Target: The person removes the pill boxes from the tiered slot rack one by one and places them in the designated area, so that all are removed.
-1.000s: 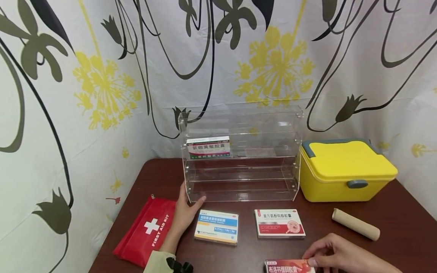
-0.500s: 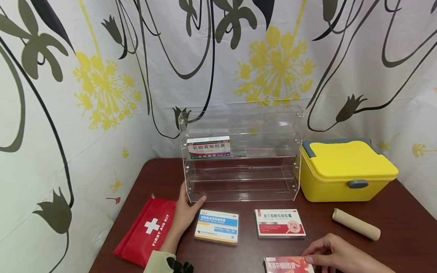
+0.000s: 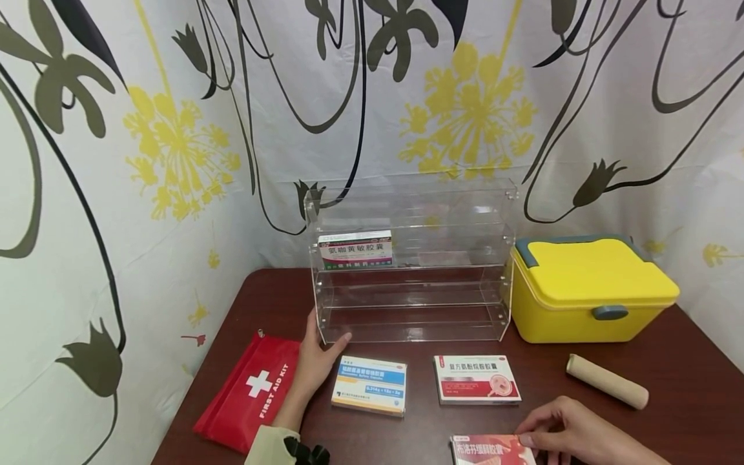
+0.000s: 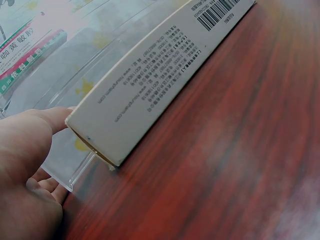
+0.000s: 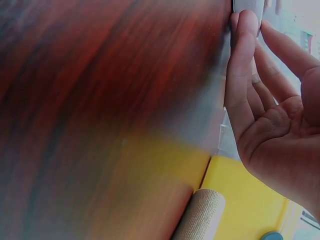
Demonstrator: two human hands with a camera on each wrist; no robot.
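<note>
Red-and-white medicine box is lying flat at the near edge of the dark wood table, partly cut off by the bottom of the head view. Its long axis is running left–right, printed face up, lettering reading toward the person. The right hand is touching the box's right end with its fingertips; the fingers are curving only loosely, and whether they are pinching the box or merely resting against it cannot be told. The left hand is lying open and flat, fingers against the lower left corner of the clear acrylic rack, just beside the blue-striped box.

Risks, as judged:
- Fingertip contact at one end only: the box could be pivoting or sliding off the near edge if pushed.
- Lifted by that end, it could be tipping and slipping free.
- The rack is light-looking; if the left hand is easing off, a nudge may be shifting it.
</note>
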